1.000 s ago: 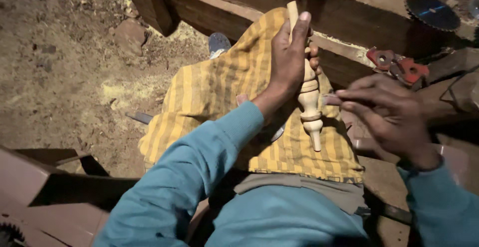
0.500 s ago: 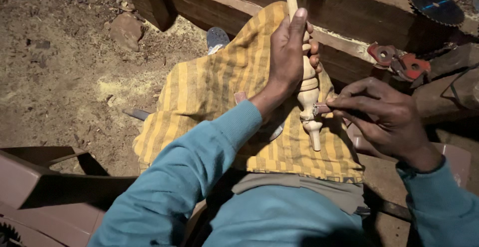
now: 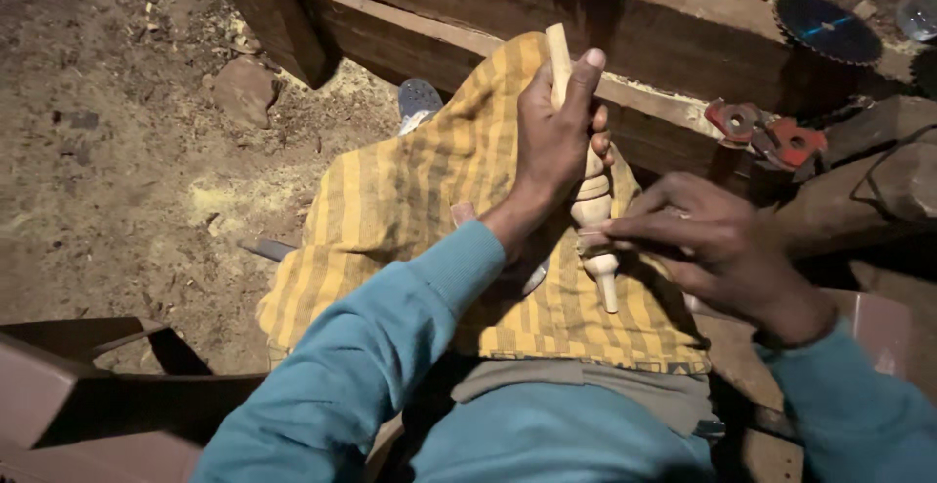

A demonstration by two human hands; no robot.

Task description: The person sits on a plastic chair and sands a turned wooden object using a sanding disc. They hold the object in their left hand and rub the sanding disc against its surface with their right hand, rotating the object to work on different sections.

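Left hand point(image 3: 558, 137) closed around upper part of turned wooden spindle point(image 3: 591, 200), right hand point(image 3: 717, 244) just beside, fingertips pinched on its lower beads, striped cloth point(image 3: 410, 210) beneath both.

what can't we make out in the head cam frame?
- Middle of the turned wooden spindle: covered by the left hand.
- Whatever the right hand pinches against it: too small, hidden by the fingers.
- Dark saw blade: far part lost in shadow.

Dirt floor point(image 3: 117, 181) w/ sawdust, a stone point(image 3: 242, 91) on it; wooden beam point(image 3: 683, 34) carries saw blades point(image 3: 828, 26), red metal bits point(image 3: 766, 132).
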